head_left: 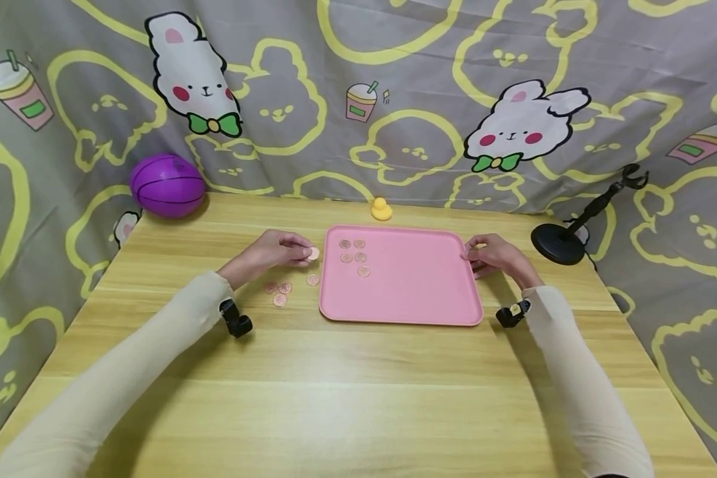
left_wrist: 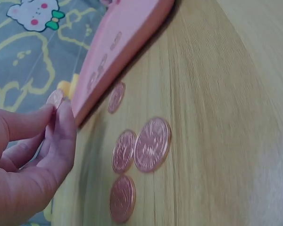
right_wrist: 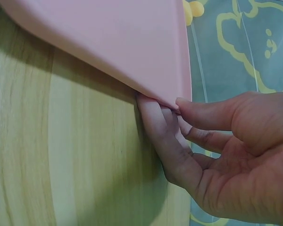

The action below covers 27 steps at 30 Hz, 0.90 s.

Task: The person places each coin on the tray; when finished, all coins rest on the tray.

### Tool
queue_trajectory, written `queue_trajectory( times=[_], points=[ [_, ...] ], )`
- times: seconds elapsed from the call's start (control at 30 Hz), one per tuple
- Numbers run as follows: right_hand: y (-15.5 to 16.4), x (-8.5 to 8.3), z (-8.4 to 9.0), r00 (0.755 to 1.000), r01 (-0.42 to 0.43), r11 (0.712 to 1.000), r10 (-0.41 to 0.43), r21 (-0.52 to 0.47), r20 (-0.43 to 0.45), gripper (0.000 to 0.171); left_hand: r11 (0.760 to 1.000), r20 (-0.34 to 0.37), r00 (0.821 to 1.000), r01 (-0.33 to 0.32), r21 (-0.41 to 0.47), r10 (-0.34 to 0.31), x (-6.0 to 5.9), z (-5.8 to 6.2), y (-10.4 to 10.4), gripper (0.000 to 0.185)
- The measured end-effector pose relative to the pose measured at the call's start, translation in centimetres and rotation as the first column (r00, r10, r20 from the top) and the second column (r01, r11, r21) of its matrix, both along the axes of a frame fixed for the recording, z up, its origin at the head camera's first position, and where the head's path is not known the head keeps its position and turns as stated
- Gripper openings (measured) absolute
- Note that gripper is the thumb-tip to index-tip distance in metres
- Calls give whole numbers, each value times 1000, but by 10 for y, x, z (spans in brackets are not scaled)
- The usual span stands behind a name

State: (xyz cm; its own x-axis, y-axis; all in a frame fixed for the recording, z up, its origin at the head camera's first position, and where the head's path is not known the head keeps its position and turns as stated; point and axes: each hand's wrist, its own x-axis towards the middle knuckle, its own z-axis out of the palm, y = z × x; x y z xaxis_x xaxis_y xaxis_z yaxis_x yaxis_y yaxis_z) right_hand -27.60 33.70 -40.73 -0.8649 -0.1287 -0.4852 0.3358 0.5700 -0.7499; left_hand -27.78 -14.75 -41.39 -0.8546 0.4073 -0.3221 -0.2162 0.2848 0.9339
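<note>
My left hand (head_left: pixel 271 249) pinches a copper-coloured coin (left_wrist: pixel 55 98) between thumb and fingertips, just left of the pink tray (head_left: pixel 418 292). Below that hand, several more coins lie flat on the table; one coin (head_left: pixel 313 280) is close to the tray's left edge, and another coin (left_wrist: pixel 152 144) lies against its neighbour. Inside the tray, several coins (head_left: pixel 360 257) sit in short rows at the upper left. My right hand (head_left: pixel 494 255) grips the tray's right rim, thumb on top and fingers bent beneath the edge, as the right wrist view shows.
A yellow rubber duck (head_left: pixel 381 210) stands behind the tray by the patterned curtain (head_left: pixel 275 99). At the back left is a purple ball (head_left: pixel 168 186). A black stand (head_left: pixel 558 243) with a clip rises at the right. The wooden table (head_left: pixel 334 398) extends toward me.
</note>
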Motion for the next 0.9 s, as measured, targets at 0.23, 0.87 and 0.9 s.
queue_trajectory(
  times=[0.23, 0.87, 0.9],
  points=[
    [-1, 2, 2, 1000, -6, 1000, 6, -1, -6, 33, 997, 33, 999, 12, 74, -14, 3, 6, 8, 29],
    [1, 0, 3, 1000, -15, 1000, 15, 12, 3, 32, 987, -160, 975, 144, -68, -154, 11, 2, 34, 28],
    [1, 0, 3, 1000, -14, 1000, 14, 10, 3, 32, 986, -163, 974, 150, -70, -160, 11, 2, 36, 28]
  ],
)
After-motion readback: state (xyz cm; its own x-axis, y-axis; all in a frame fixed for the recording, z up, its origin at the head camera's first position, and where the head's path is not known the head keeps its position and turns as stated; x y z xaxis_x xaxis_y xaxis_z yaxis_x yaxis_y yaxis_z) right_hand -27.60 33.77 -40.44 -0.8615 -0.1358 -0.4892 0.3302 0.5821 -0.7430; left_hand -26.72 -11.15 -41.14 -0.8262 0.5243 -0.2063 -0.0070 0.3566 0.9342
